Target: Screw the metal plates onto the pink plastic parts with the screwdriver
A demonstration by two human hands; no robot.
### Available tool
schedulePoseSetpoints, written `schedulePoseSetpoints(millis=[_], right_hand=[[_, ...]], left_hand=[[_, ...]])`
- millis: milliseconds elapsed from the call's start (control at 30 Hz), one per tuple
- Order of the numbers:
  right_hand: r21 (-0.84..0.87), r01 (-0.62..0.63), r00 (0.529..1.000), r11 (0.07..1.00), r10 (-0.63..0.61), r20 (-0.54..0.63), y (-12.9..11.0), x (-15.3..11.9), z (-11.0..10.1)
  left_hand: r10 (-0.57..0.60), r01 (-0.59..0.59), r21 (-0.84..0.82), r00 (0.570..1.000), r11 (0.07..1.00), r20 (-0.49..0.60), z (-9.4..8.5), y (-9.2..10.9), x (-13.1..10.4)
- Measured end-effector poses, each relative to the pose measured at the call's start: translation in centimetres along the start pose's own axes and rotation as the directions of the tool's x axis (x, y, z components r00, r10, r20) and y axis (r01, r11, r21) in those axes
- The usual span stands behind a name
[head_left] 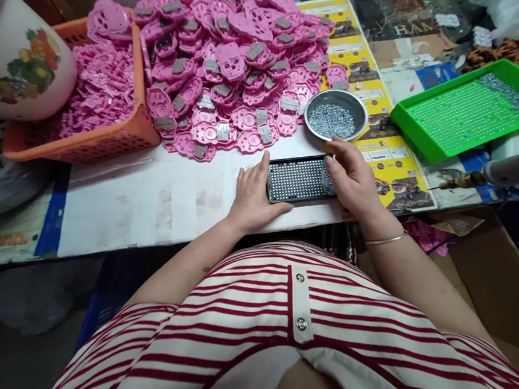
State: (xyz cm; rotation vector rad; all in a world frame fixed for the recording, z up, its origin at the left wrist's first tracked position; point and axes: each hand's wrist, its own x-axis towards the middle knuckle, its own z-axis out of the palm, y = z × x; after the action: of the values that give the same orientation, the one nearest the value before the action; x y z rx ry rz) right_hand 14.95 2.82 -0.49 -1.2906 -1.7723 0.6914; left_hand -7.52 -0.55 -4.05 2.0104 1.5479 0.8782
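Observation:
A small black tray (295, 182) with rows of holes lies on the white sheet in front of me. Tiny silvery metal pieces, apparently screws (328, 181), are heaped at its right end. My left hand (251, 196) grips the left end, thumb along the near edge and fingers at the far corner. Around the right end is my right hand (354, 180), its thumb over the rim beside the heap; some of its fingers are hidden. Just beyond that hand stands a round metal bowl (363, 111) with more of the same small pieces.
Pink plastic casings (230, 64) with grey metal plates are piled behind the tray. At left, an orange basket (100, 139) holds small pink parts beside a white pot (50, 91). A green tray (443, 115) sits at right, near an electric screwdriver (511, 167).

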Motion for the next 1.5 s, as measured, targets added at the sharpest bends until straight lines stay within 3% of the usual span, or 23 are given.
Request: schedulePoseSetpoints(millis=[100, 200, 300, 367, 467, 700, 967, 1033, 1133, 1233, 1300, 1400, 1500], right_hand=[[0.265, -0.178, 0.979, 0.948, 0.198, -0.052, 1.0, -1.1, 0.6], [0.399, -0.232, 0.96, 0.887, 0.275, -0.053, 1.0, -2.1, 0.8], [0.547, -0.238, 0.944, 0.802, 0.323, -0.063, 0.8, -2.4, 0.4], [0.592, -0.214, 0.941, 0.777, 0.326, -0.087, 0.7, -2.1, 0.0], [0.579, -0.207, 0.942, 0.789, 0.32, -0.099, 0.5, -1.5, -0.1], [0.622, -0.194, 0.955, 0.759, 0.291, -0.057, 0.2, -1.8, 0.1], [0.851, -0.179, 0.918, 0.494, 0.395, -0.035, 0.3, -2.5, -0.9], [0.843, -0.17, 0.91, 0.51, 0.41, -0.064, 0.9, -2.5, -0.8], [0.773, -0.172, 0.904, 0.61, 0.411, -0.123, 1.6, -2.9, -0.2], [0.639, -0.166, 0.935, 0.751, 0.326, -0.14, 1.8, -4.2, 0.1], [0.518, -0.089, 0.952, 0.851, 0.226, -0.208, 1.5, -5.6, -0.2], [0.319, 0.114, 0.969, 0.941, -0.034, -0.245, 0.5, -8.6, -2.2], [0.322, 0.228, 0.974, 0.919, -0.215, -0.075, -0.8, -11.7, -6.7]], left_hand=[[-0.018, 0.018, 0.007, 1.0, 1.0, -0.005, -0.2, 0.1, -0.1], [0.022, -0.022, 0.003, 0.999, 1.0, -0.04, -0.7, 0.9, -0.3], [0.14, -0.139, 0.017, 0.987, 0.99, -0.082, -1.7, 2.3, 0.2], [0.19, -0.188, 0.031, 0.978, 0.982, -0.092, -2.5, 3.1, 0.9], [0.162, -0.16, 0.033, 0.984, 0.987, -0.078, -3.3, 3.6, 1.7], [0.17, -0.164, 0.095, 0.983, 0.982, -0.061, -3.8, 3.5, 1.1], [0.174, -0.168, 0.19, 0.985, 0.967, -0.012, -2.7, 3.8, 0.6], [0.163, -0.164, 0.211, 0.986, 0.964, 0.023, -1.9, 3.6, 0.3], [0.155, -0.178, 0.281, 0.983, 0.943, 0.1, -1.2, 3.4, -0.3], [0.128, -0.177, 0.367, 0.98, 0.913, 0.156, -1.1, 3.5, -0.8], [0.12, -0.188, 0.391, 0.974, 0.901, 0.193, -1.2, 3.7, -1.0], [0.111, -0.206, 0.414, 0.964, 0.887, 0.241, -1.2, 4.0, -1.0], [0.096, -0.208, 0.444, 0.96, 0.871, 0.263, -0.5, 4.7, -0.8]])
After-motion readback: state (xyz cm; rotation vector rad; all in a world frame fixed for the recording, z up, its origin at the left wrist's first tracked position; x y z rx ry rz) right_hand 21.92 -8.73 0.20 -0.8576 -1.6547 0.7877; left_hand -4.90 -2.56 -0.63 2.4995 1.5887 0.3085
